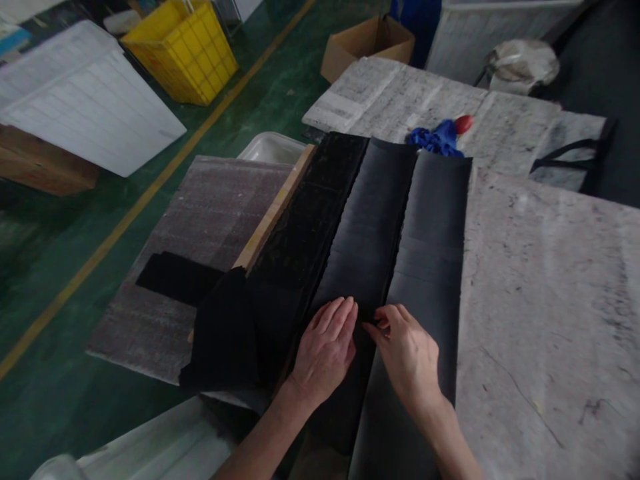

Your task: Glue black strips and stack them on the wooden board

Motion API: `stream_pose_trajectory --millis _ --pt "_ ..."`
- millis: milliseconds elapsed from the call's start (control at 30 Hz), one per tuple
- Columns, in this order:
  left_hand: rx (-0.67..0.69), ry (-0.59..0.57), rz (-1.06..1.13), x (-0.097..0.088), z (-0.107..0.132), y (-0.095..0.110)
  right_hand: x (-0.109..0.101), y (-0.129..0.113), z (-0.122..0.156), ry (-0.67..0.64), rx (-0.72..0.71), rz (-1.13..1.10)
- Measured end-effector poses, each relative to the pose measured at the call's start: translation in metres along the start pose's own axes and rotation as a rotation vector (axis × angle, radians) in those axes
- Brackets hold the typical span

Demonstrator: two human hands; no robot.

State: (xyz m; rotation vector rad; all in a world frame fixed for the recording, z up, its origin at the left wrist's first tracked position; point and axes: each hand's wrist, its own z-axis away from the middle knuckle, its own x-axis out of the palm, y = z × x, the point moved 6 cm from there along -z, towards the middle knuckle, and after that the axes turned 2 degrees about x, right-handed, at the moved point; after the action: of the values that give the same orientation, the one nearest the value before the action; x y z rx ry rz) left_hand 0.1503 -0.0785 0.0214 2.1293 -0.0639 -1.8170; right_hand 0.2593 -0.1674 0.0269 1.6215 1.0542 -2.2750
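Observation:
Long rows of overlapping black sheets point(370, 220) lie across the worktable point(545, 293). My left hand point(325, 350) rests flat on the middle row, fingers stretched out and together. My right hand point(407, 353) is just beside it, fingertips curled and pinching at the edge of a black sheet where the middle row meets the right row point(433, 227). A darker, rougher row point(305, 227) lies to the left, with a loose black piece point(223, 333) hanging over the table's edge.
A wooden strip point(275, 207) runs along the left row. A lower grey board point(210, 220) holds another black piece point(175, 277). Blue cloth with a red object point(443, 137), a cardboard box point(367, 43), a yellow crate point(187, 47) and a black-handled bag point(570, 157) sit farther off.

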Motion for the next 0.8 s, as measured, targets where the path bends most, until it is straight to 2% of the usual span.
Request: stream_pose_trajectory --millis 133,267,533,800 --pt "-0.021 -0.109 0.0 -0.01 -0.014 -0.002 -0.001 -0.012 0.002 -0.024 -0.068 0.088" --pt "0.009 -0.168 0.014 -0.022 -0.03 -0.004 -0.001 -0.018 0.009 0.016 -0.103 0.037" --pt "0.047 -0.323 0.064 -0.034 -0.047 -0.015 0.003 -0.015 0.026 0.05 -0.104 -0.195" --pt "0.139 -0.471 0.202 -0.042 -0.05 -0.032 0.004 -0.033 0.063 -0.086 -0.126 -0.578"
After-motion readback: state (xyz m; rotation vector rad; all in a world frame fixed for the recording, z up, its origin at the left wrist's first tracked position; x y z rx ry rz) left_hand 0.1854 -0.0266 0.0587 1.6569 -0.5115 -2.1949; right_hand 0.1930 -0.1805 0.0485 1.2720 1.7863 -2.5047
